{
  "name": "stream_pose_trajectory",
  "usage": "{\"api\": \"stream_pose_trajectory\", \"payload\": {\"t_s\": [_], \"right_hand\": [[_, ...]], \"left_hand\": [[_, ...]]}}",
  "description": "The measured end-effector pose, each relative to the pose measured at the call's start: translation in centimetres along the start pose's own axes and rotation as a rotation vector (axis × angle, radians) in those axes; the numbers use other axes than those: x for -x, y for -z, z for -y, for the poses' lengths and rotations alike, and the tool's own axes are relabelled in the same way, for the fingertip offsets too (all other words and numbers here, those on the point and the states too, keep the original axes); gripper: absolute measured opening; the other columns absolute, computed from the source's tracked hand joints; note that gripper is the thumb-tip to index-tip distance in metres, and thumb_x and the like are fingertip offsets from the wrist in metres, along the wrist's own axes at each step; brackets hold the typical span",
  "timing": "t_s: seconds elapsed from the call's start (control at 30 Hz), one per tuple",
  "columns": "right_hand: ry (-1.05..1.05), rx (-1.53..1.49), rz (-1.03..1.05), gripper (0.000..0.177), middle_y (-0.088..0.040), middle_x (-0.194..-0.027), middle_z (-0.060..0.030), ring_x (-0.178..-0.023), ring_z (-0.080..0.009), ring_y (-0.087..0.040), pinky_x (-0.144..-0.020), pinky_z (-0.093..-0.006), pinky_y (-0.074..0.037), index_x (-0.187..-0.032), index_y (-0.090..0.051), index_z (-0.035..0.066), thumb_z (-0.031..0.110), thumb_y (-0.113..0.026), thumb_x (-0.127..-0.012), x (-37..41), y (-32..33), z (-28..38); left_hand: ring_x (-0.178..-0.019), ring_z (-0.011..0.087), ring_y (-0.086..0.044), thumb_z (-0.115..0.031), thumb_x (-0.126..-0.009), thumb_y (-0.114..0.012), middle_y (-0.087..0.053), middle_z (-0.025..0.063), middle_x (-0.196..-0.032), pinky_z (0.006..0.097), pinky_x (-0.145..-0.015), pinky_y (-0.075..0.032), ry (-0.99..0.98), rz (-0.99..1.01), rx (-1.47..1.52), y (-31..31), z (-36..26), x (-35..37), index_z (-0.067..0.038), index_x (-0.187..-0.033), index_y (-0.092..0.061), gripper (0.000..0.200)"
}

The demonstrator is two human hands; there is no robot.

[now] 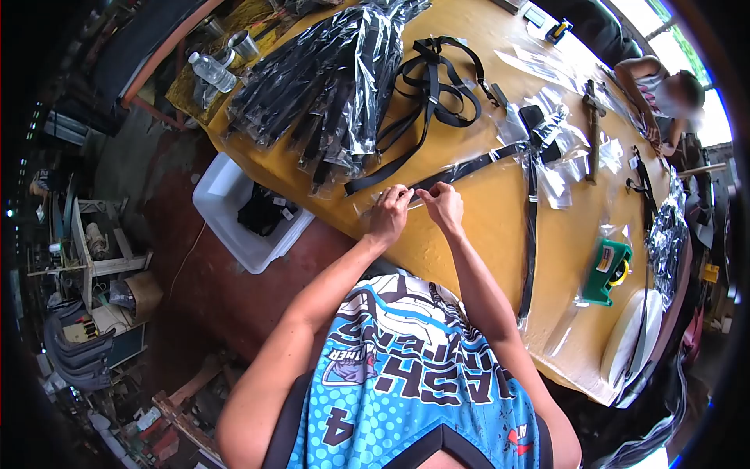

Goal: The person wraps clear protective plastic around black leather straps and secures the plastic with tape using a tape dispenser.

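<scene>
My left hand (391, 211) and my right hand (443, 205) are close together near the table's front edge. Both have fingers pinched at the near end of a clear plastic sleeve with a black strap (476, 164) inside. This sleeved strap runs back and right to a cluster of black parts (541, 134) in clear plastic. From there another bagged strap (531, 242) stretches toward the front edge. Just beyond my hands, a loose black strap with buckles (431, 86) lies in loops. Exactly what my fingertips press is too small to make out.
A big pile of plastic-wrapped black straps (328, 86) covers the table's (484, 258) back left. To the right are a green tape dispenser (605, 270) and a hammer (592, 133). A white bin (226, 203) stands below at left. Another person (656, 98) sits across the table.
</scene>
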State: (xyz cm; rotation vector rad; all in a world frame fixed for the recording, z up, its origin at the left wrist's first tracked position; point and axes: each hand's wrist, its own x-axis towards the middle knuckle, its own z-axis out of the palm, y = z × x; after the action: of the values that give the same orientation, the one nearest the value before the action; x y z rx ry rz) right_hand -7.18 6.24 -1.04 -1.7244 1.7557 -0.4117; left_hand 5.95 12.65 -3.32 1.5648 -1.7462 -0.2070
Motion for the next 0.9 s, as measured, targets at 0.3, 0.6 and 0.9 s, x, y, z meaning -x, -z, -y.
{"api": "stream_pose_trajectory", "payload": {"t_s": [0.3, 0.6, 0.9], "right_hand": [[0.08, -0.284, -0.05, 0.027, -0.062, -0.064, -0.0134, -0.058, -0.0245, -0.06, -0.057, -0.0337, -0.047, -0.073, -0.062, 0.001, 0.026, -0.071, -0.073, 0.2, -0.1, -1.2], [0.133, -0.314, -0.109, 0.021, -0.057, -0.062, -0.01, -0.056, -0.0156, -0.052, -0.054, -0.0282, -0.044, -0.075, -0.061, -0.001, 0.018, -0.069, -0.077, 6.3, 3.1, -5.6], [-0.14, -0.531, -0.682, 0.013, -0.057, -0.067, 0.002, -0.06, -0.0045, -0.048, -0.055, -0.0194, -0.04, -0.077, -0.062, 0.001, 0.012, -0.064, -0.084, 11.6, 13.9, -16.2]], "left_hand": [[-0.083, 0.0271, -0.057, -0.001, -0.078, -0.058, -0.058, 0.0086, -0.092, 0.0364, -0.074, -0.047, -0.033, -0.006, -0.053, 0.3, -0.3, -0.1, -0.003, -0.097, -0.064, 0.02], [-0.083, 0.0264, -0.056, -0.002, -0.077, -0.06, -0.058, 0.0081, -0.092, 0.037, -0.074, -0.045, -0.042, -0.011, -0.096, -0.2, -0.1, 0.0, -0.003, -0.097, -0.064, 0.02], [-0.084, 0.026, -0.056, -0.002, -0.078, -0.059, -0.058, 0.0084, -0.093, 0.0362, -0.075, -0.045, -0.071, 0.021, -0.095, -0.3, -0.1, -0.1, -0.004, -0.099, -0.063, 0.021]]}}
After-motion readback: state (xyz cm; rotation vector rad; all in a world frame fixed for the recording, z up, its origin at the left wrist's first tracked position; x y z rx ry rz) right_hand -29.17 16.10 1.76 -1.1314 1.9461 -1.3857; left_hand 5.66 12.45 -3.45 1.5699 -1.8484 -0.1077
